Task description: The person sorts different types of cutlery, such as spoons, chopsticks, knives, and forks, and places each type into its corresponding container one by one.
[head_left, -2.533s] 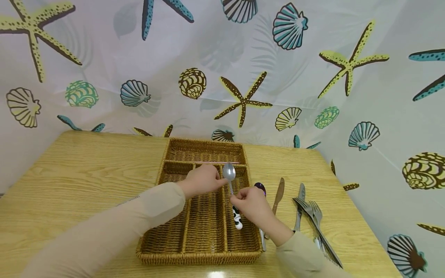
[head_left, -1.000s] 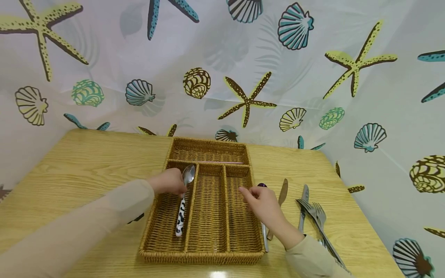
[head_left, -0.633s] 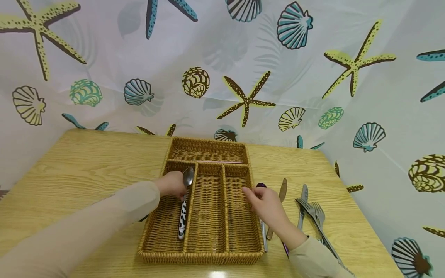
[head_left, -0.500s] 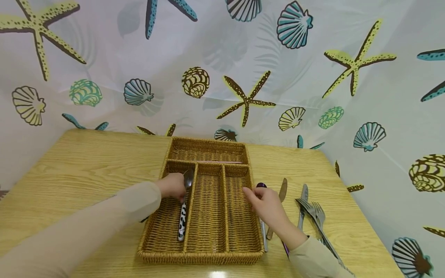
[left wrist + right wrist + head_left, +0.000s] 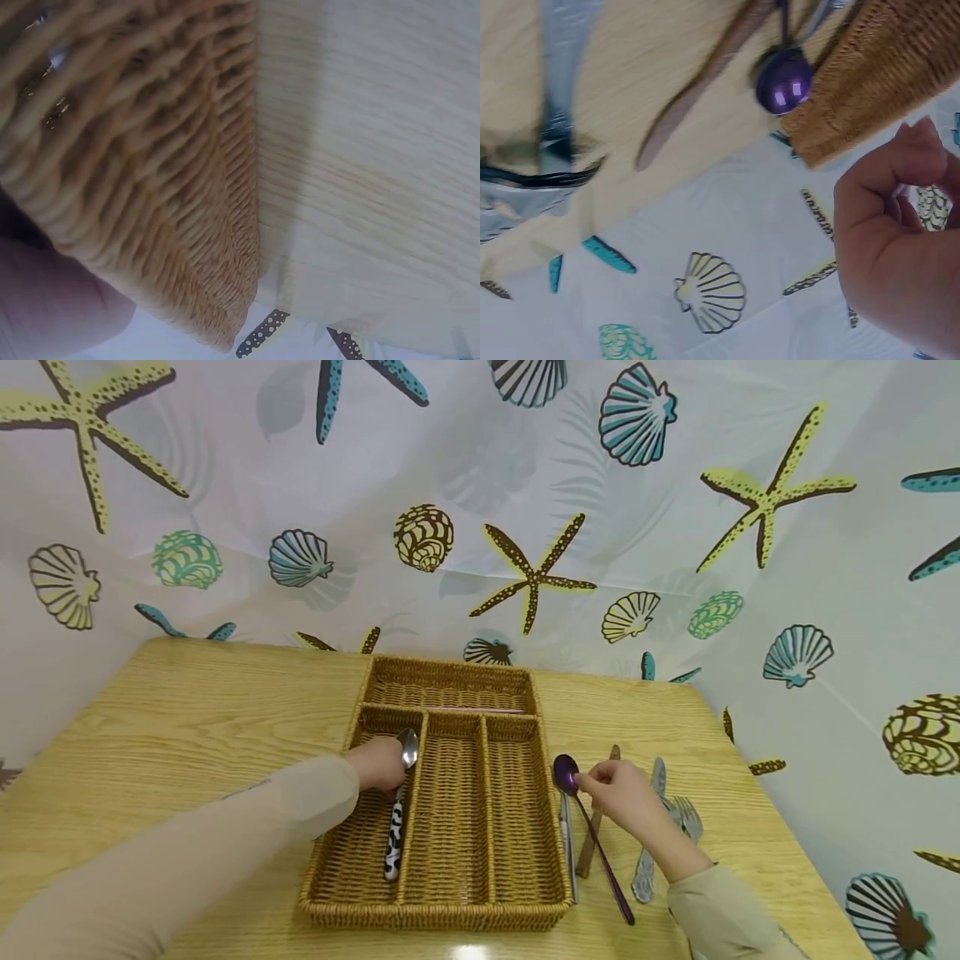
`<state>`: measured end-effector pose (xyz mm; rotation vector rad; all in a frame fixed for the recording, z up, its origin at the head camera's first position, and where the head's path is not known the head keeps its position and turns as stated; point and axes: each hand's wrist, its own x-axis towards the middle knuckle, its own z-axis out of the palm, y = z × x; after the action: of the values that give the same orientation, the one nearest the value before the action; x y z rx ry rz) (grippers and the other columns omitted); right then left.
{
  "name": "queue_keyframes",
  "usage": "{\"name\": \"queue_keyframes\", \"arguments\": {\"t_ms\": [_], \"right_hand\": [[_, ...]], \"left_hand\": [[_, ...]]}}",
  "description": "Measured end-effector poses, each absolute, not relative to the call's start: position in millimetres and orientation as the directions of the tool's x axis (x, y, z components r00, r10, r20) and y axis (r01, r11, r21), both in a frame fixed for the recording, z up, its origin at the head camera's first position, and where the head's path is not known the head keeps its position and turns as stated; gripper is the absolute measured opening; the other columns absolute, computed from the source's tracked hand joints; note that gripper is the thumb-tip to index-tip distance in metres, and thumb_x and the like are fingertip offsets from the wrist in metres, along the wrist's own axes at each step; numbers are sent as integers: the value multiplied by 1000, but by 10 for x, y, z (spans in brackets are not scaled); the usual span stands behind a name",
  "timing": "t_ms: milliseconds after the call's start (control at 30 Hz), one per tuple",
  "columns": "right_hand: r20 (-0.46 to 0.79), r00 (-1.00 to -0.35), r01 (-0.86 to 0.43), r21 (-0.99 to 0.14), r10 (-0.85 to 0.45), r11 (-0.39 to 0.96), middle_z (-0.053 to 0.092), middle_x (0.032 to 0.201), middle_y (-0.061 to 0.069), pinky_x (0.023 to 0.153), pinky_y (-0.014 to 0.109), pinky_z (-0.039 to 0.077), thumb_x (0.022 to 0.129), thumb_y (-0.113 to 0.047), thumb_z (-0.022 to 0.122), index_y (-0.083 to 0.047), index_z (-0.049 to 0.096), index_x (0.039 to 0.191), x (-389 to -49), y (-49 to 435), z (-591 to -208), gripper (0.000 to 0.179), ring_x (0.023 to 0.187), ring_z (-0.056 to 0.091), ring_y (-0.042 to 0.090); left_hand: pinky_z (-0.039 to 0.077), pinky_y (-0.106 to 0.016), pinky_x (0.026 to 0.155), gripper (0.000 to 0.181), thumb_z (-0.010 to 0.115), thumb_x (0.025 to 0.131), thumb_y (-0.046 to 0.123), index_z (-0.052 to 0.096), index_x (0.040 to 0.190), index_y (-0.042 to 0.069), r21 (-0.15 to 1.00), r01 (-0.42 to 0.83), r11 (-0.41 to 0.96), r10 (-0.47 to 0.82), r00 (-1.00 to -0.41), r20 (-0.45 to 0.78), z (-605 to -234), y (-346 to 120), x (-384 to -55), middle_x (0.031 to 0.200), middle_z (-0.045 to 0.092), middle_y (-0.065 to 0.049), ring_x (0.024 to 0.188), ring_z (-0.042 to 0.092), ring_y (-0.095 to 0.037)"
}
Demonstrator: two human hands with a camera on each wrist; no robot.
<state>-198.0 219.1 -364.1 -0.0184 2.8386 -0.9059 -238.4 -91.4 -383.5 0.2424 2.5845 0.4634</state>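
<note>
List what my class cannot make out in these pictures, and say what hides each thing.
1. Fingertips of the left hand: hidden behind the hand itself in the head view; the left wrist view's left edge cuts the hand off.
2. Neck of the black-and-white-handled spoon, head view: behind the left hand.
3. Most of the fork handle, head view: behind the right arm.
4. Pale strip, head view: too thin to identify.

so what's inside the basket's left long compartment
A spoon with a black-and-white handle, in the left grip. Whether it touches the compartment floor is unclear. The grip covers part of its neck and hides anything directly beneath.
</note>
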Motion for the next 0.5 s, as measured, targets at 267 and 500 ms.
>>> {"name": "queue_keyframes", "arguments": {"t_ms": [267,500], "right_hand": [[-235,-969,40,-455,-76,889,61,64,7,49,26,36,88,-14,62,-2,65,76,-1992,2388,-3867,16,50,44,12],[-260,-964,58,-405,-55,912,39,50,-4,48,23,28,85,-15,66,-9,53,60,-2048,2396,-4056,29,46,30,8]], "left_hand": [[19,-26,46,40,47,92,4,41,54,16,303,85,949,218,-871,-440,-3905,-884,-2382,50,25,2,47,17,-10],[20,-26,47,34,48,94,10,50,61,14,166,127,978,188,-881,-434,-3961,-843,-2389,52,26,2,49,19,-10]]}}
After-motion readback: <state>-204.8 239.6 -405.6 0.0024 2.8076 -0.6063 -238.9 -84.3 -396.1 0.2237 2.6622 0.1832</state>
